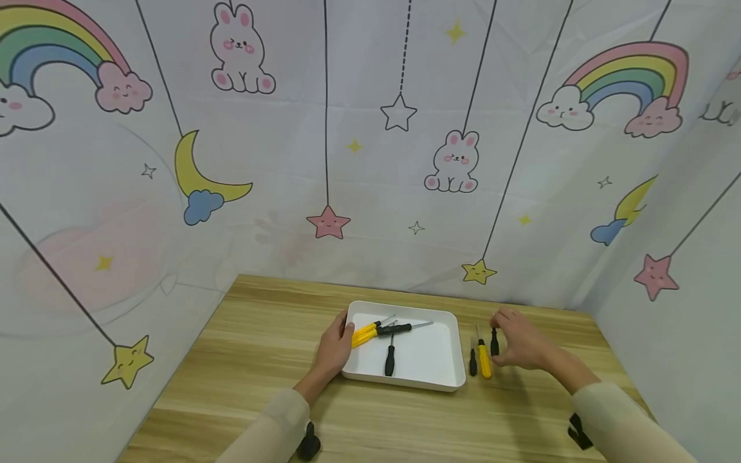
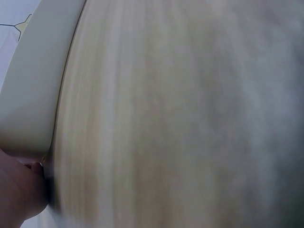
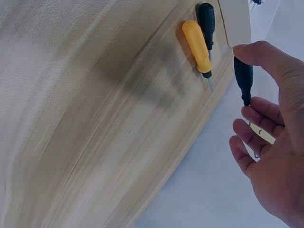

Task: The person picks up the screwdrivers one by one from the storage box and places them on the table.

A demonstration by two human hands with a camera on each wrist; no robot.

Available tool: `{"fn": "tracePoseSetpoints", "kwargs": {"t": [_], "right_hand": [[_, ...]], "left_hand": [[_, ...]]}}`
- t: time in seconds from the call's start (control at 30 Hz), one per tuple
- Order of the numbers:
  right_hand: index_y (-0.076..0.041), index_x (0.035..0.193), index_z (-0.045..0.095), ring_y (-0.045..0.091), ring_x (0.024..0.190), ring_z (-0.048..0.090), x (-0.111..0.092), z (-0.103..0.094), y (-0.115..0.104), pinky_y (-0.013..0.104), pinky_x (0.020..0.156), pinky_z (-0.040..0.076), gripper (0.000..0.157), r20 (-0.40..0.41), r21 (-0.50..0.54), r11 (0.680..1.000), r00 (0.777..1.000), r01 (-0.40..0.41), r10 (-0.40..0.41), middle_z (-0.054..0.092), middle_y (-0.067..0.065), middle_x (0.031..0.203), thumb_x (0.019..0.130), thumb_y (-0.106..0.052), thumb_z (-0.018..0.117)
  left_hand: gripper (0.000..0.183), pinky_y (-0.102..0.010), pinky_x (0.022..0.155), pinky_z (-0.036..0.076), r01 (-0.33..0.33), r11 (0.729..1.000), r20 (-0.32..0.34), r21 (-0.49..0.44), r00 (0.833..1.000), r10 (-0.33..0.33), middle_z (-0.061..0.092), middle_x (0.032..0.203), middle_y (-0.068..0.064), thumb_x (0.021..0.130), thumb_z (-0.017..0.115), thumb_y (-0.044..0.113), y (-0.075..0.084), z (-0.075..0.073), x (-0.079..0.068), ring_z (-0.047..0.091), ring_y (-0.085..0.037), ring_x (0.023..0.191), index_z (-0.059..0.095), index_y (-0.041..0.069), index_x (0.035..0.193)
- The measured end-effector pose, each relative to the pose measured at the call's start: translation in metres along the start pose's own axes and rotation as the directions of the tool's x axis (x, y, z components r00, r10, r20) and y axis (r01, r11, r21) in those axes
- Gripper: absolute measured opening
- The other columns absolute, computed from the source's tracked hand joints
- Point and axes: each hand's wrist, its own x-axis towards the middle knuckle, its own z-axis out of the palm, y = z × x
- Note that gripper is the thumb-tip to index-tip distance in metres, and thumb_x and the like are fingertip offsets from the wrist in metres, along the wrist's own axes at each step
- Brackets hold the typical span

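Observation:
My left hand (image 1: 336, 344) grips the left side of a white tray (image 1: 431, 360), thumb at the rim. Inside the tray, yellow-handled screwdrivers (image 1: 363, 337) overlap a black-handled one lying across them, and another black-handled screwdriver (image 1: 390, 361) points away from me. To the right of the tray, my right hand (image 1: 523, 341) pinches a black screwdriver (image 3: 243, 77) lengthwise, thumb on the handle's end and fingertips near the shaft. Between that hand and the tray, a small black screwdriver (image 1: 473, 363) and a yellow screwdriver (image 1: 484, 361) lie side by side on the table.
The wooden table (image 1: 260, 321) meets a white cloth backdrop (image 1: 278, 161) printed with rainbows, rabbits and stars at its back. More cloth hangs along the left and right sides. Black straps or mounts sit at both wrists.

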Motion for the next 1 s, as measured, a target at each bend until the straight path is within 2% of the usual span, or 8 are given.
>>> {"fn": "tracePoseSetpoints", "kwargs": {"t": [0.33,0.83,1.0], "right_hand": [[-0.002,0.121,0.064,0.036,0.113,0.06,-0.004,0.004,0.003,0.058,0.099,0.052,0.066,0.059,-0.024,0.999,0.998,-0.031,0.032,0.06,0.007,0.118,0.073,-0.034,0.096],[-0.003,0.119,0.066,0.035,0.108,0.06,-0.011,0.015,0.01,0.057,0.095,0.054,0.065,0.085,-0.08,0.997,0.996,-0.004,0.01,0.06,0.006,0.114,0.071,-0.032,0.098],[-0.004,0.117,0.066,0.035,0.108,0.06,-0.014,0.02,0.013,0.058,0.095,0.054,0.062,0.083,-0.056,0.998,0.997,-0.001,0.006,0.061,0.006,0.114,0.071,-0.029,0.098]], "left_hand": [[0.053,-0.053,0.12,0.039,0.001,1.0,-0.003,0.0,1.0,-0.001,0.043,0.163,-0.023,0.114,0.047,0.019,0.0,0.0,0.0,0.044,-0.038,0.149,0.038,-0.003,0.161],[0.052,-0.053,0.12,0.039,-0.004,1.0,-0.002,-0.002,1.0,0.004,0.044,0.163,-0.023,0.114,0.047,0.019,0.001,0.0,0.0,0.045,-0.038,0.149,0.039,-0.003,0.161],[0.052,-0.053,0.12,0.04,-0.01,1.0,-0.007,0.006,1.0,0.01,0.045,0.162,-0.023,0.114,0.048,0.019,0.002,-0.001,-0.001,0.046,-0.038,0.148,0.039,-0.004,0.16]]}}
